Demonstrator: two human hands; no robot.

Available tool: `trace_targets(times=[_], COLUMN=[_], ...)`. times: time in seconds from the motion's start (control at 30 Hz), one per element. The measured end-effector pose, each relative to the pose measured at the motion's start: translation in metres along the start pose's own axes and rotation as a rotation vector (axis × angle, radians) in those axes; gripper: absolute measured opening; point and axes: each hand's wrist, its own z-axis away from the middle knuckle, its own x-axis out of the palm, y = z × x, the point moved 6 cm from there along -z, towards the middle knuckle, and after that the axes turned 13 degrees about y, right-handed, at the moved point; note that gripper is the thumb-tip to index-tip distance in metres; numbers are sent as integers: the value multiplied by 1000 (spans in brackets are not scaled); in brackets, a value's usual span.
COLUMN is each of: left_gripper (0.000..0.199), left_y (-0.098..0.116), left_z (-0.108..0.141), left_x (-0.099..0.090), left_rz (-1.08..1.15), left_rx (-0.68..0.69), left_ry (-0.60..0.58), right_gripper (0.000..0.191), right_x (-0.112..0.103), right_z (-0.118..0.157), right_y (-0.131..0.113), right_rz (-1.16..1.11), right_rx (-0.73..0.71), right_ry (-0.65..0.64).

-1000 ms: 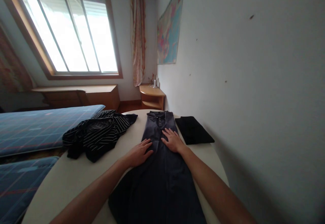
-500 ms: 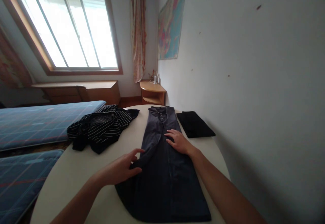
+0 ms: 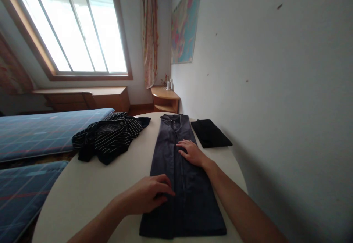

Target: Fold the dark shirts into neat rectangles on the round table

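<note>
Beyond the dark garment (image 3: 180, 178) under the right hand (image 3: 191, 153), an illegible map (image 3: 186, 29)

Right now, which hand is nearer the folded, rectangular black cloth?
Right hand, resting on the dark blue garment just left of the black cloth; the left hand is farther, over that garment's left edge.

Before you, the pale, rounded table (image 3: 82, 188) carries a striped garment (image 3: 113, 136) at left, a long dark garment (image 3: 183, 189) centrally, a black cloth (image 3: 211, 133) at right.
</note>
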Motion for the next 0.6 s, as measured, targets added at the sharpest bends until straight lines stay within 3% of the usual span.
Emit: trace_targets(times=[0.3,0.6], left_gripper=[32,11], left_y=[16,19], left_z=[0,-4], left_x=[18,28], left_rz=[-138,-343], left_rx=[160,250], left_ry=[-43,-49], right_gripper=[44,41], right_x=[5,13], right_z=[-13,-70], right_y=[-4,18], right_rz=[34,211], right_rx=[-13,228], right_ry=[21,38])
